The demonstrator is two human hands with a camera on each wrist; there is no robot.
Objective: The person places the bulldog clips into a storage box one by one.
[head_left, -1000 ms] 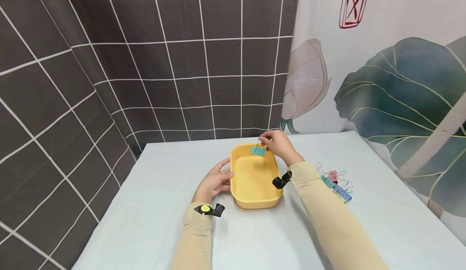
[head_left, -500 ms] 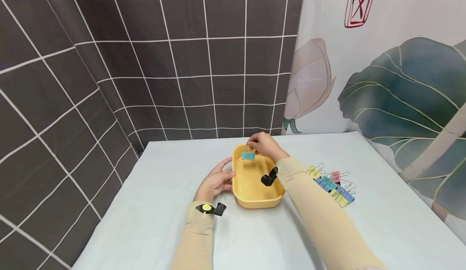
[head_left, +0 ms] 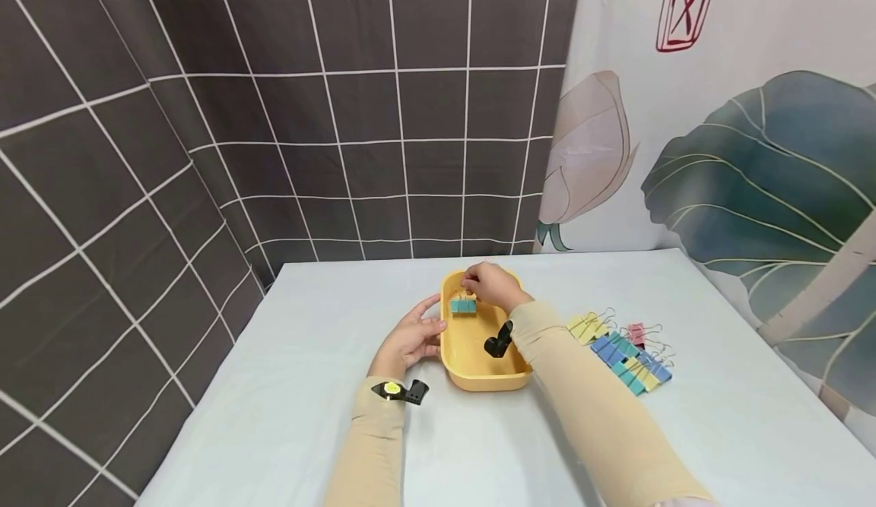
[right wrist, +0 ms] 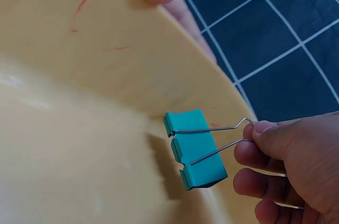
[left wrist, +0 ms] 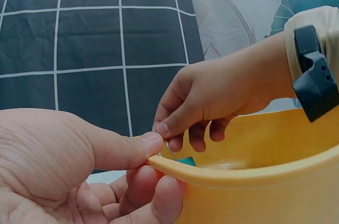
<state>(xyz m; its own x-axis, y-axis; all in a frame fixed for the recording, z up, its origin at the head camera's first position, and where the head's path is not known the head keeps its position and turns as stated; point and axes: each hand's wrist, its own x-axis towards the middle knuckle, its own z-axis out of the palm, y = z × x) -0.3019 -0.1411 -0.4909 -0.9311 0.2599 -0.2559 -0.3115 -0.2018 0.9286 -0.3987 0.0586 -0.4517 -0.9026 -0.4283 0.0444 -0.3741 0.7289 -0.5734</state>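
Note:
A teal binder clip (right wrist: 198, 152) hangs by its wire handle from the thumb and forefinger of my right hand (head_left: 494, 286). It is inside the yellow plastic tub (head_left: 482, 381), near the far left corner, with its shadow falling on the tub beside it. My left hand (head_left: 411, 337) holds the tub's left rim, and in the left wrist view the thumb (left wrist: 130, 150) lies on top of the rim with fingers curled beneath it outside.
On the table right of the tub lies a group of binder clips: yellow ones (head_left: 588, 327), blue ones (head_left: 607, 350), teal ones (head_left: 628, 376) and a red one (head_left: 636, 334). A dark grid-patterned curtain (head_left: 356, 112) stands behind the white table (head_left: 328, 317).
My right hand has carried the teal binder clip left and down into the tub's far left corner. The left hand keeps its hold on the rim. The view has shifted slightly.

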